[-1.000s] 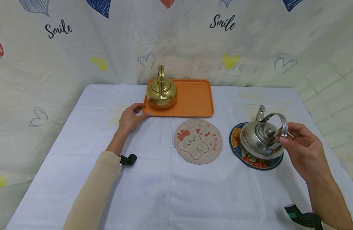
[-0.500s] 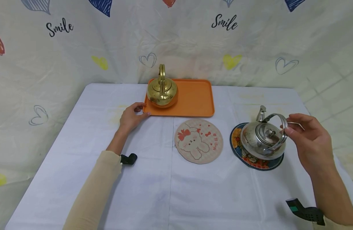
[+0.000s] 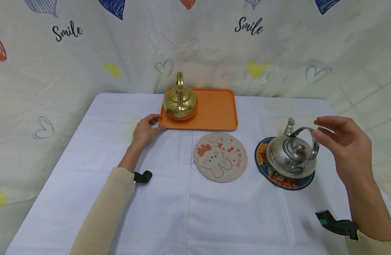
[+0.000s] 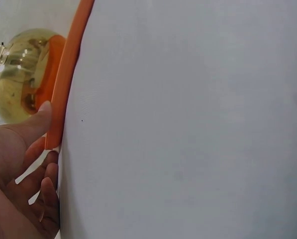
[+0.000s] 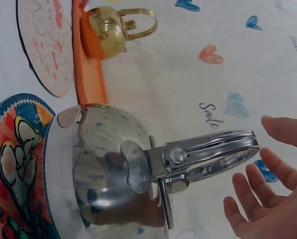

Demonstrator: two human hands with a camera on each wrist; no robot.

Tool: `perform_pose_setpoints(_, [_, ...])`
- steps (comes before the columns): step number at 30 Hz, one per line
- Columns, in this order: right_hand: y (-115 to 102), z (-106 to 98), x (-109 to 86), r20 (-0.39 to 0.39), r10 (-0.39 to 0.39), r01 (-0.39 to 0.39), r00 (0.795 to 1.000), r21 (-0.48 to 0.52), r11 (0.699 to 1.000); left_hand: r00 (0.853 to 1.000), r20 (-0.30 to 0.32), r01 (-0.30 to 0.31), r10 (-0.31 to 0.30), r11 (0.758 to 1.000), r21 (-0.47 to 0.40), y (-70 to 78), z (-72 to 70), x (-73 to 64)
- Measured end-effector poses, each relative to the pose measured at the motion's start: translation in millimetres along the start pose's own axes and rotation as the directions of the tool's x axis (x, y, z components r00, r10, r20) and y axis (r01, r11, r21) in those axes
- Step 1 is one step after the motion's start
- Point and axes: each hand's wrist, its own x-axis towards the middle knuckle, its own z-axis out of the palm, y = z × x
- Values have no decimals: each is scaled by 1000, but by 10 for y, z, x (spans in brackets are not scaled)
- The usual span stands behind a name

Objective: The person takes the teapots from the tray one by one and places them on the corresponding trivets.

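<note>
Right hand (image 3: pixel 351 148) has risen from beside the handle of the polished silver metal kettle (image 3: pixel 284 156), its fingers now extended and loosely parted about the handle top, holding nothing; left hand (image 3: pixel 144 132) pinches the near-left corner of the orange rectangular tray (image 3: pixel 216 109). Left-wrist view cuts off the shiny gold-coloured metal kettle (image 3: pixel 179 102) standing on the tray. Silver kettle: upright, reflective, on a round blue-rimmed patterned mat (image 3: pixel 261 159), handle raised.

A teapot (image 3: pixel 180 103) stands on the tray (image 3: pixel 216 108) behind the mat (image 3: pixel 220 157), a kettle (image 3: pixel 286 159) on the coaster (image 3: pixel 262 154) at right.
</note>
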Motion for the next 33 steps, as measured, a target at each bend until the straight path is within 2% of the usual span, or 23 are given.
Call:
perform_pose_setpoints(5, [-73,80,89,13,-20,20,1000,-46,999,1000,0,3,-3,1000,0,5,-5,-3])
perform_pose_setpoints(8, [-116,141,149,22,-33,36,999,-156,987,1000,-4,4,-4,1000,4,14,-13,-2])
perform_pose_setpoints(12, [-162,238,213,46,-53,66,998,-350,935,1000,-3,7,-7,1000,6,18,-22,-4])
perform_pose_setpoints(15, [-191,313,243,60,-62,82,996,-429,899,1000,4,7,-7,1000,1,15,-20,-7])
perform_pose_setpoints(22, [-257,440,294,73,-67,94,995,-476,875,1000,7,8,-8,1000,-1,20,-14,-14])
perform_pose_setpoints(33, [-304,619,320,102,-46,88,994,-457,885,1000,11,4,-4,1000,-2,22,-17,-23])
